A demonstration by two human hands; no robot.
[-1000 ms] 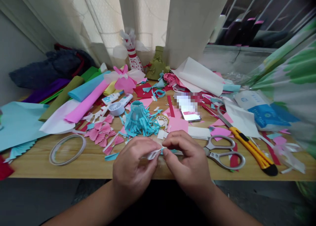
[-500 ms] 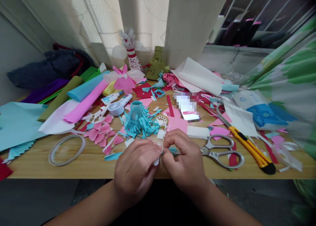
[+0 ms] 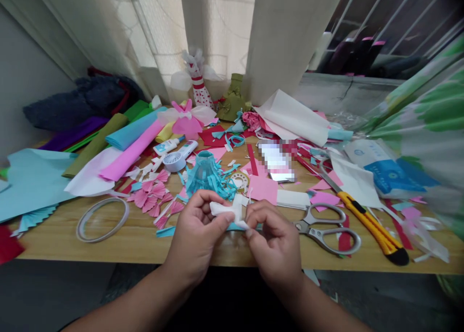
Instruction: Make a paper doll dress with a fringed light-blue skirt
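White paper scrap [image 3: 227,209] over the tabletop [image 3: 137,249], right between the two hands: left hand [image 3: 197,230] closed on it with thumb and curled fingers, right hand [image 3: 274,240] pinching its lower end, a blue paper strip [image 3: 237,227] running just beneath. At 12 o'clock from the hands, a fringed blue paper shade [image 3: 207,177], nearly touching the left fingers [image 3: 203,196]. At 3 o'clock, steel scissors [image 3: 326,230] with a yellow utility knife [image 3: 369,221] beyond; at 9 o'clock, a clear tape roll [image 3: 102,220]. Toward 2 o'clock, a blue-and-white packet [image 3: 386,170], its printed lettering too small to read, and a phone [image 3: 275,158], its screen pixelated.
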